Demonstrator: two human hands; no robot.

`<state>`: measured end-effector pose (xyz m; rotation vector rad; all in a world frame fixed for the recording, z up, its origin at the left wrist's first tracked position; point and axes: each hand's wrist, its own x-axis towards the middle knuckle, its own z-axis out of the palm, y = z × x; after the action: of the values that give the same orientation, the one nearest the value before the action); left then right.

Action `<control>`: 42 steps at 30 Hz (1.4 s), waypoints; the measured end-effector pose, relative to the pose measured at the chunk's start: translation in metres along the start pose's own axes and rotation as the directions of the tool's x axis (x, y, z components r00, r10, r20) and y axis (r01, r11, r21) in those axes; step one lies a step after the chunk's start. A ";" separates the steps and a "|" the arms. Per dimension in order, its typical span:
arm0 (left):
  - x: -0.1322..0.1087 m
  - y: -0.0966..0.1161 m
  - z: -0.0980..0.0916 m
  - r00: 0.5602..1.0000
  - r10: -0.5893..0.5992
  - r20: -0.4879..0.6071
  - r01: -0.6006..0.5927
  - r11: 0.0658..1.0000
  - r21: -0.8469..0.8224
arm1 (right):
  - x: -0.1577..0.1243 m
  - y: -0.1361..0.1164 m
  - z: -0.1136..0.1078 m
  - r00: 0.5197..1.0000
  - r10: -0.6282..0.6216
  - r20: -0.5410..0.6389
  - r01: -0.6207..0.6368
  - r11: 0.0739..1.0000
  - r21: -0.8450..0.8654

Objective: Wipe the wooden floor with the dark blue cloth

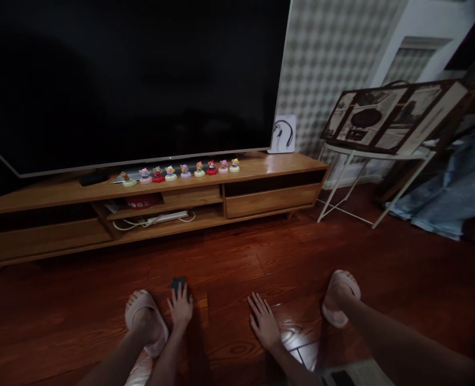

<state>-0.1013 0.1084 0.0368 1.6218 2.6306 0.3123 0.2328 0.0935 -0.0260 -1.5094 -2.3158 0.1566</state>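
My left hand [181, 310] reaches down to the floor, fingers stretched out and a little spread. Its fingertips lie over a small dark blue-green thing [176, 282], perhaps a cloth; the hand covers part of it, so its kind is unclear. Palm down on the wooden floor [229, 268], my right hand [266, 325] has its fingers extended with nothing visible in them. Both hands are between my two feet, which wear pale slippers [156, 335].
A low wooden TV cabinet [273, 201] runs across ahead, bearing a large television [141, 80] and a row of small figurines [185, 171]. A power strip [167, 217] lies on its lower shelf. To the right, a patterned case [366, 118] rests on a white stand [342, 177] near blue fabric [450, 187].
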 end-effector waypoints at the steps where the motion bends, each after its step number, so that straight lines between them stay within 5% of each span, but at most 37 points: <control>1: 0.003 -0.012 -0.004 0.999 -0.037 -0.020 0.037 0.999 0.012 | 0.000 0.000 0.000 1.000 0.005 -0.002 -0.005 1.000 0.004; 3: 0.002 -0.024 -0.004 0.994 -0.094 -0.050 0.096 0.995 0.032 | 0.000 -0.001 -0.001 1.000 0.014 -0.002 -0.014 1.000 0.008; 6: -0.014 -0.008 0.011 0.990 -0.127 -0.058 0.130 0.990 0.049 | 0.000 -0.002 -0.002 1.000 0.016 0.006 -0.016 1.000 0.007; 9: -0.043 0.038 0.035 0.998 0.063 0.006 -0.063 0.998 0.007 | 0.000 -0.002 -0.002 1.000 0.007 -0.003 -0.007 1.000 0.001; 13: -0.088 0.102 0.064 0.938 0.341 0.065 -0.334 0.937 -0.101 | 0.000 0.000 0.002 0.999 -0.004 -0.033 0.004 1.000 -0.005; 16: -0.102 0.123 0.071 0.898 0.435 0.061 -0.425 0.895 -0.137 | 0.000 0.000 0.004 1.000 -0.008 -0.031 0.008 1.000 0.001; 19: -0.084 0.111 0.059 0.858 0.506 0.085 -0.494 0.859 -0.132 | 0.000 0.000 0.002 1.000 0.006 -0.010 -0.006 1.000 0.002; 21: -0.059 0.087 0.045 0.872 0.478 0.109 -0.468 0.878 -0.103 | 0.000 -0.001 0.001 1.000 0.014 0.001 -0.014 1.000 0.001; 24: -0.024 0.045 0.027 0.968 0.228 0.102 -0.225 0.974 -0.038 | 0.000 -0.001 0.000 1.000 0.016 0.006 -0.016 1.000 0.006; 27: -0.015 0.023 0.021 0.998 0.039 0.050 -0.039 0.999 0.006 | 0.000 -0.001 0.000 1.000 0.019 0.004 -0.019 1.000 0.010; 31: -0.055 0.053 0.037 0.998 0.052 0.032 -0.053 0.998 0.028 | 0.001 -0.002 -0.003 1.000 0.020 0.003 -0.020 1.000 0.017; 36: -0.119 0.118 0.073 0.923 0.377 0.077 -0.369 0.924 -0.099 | 0.002 -0.004 -0.005 0.999 0.026 0.030 -0.027 0.999 0.023; 39: -0.112 0.128 0.076 0.885 0.460 0.071 -0.448 0.883 -0.142 | 0.001 -0.003 -0.002 0.999 0.027 0.036 -0.028 0.999 0.018; 42: -0.073 0.108 0.060 0.884 0.460 0.080 -0.451 0.886 -0.106 | 0.000 -0.001 0.001 1.000 0.022 0.009 -0.022 1.000 0.012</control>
<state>0.0351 0.0996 -0.0072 2.1493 2.0999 0.3340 0.2318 0.0933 -0.0263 -1.5317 -2.3016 0.1834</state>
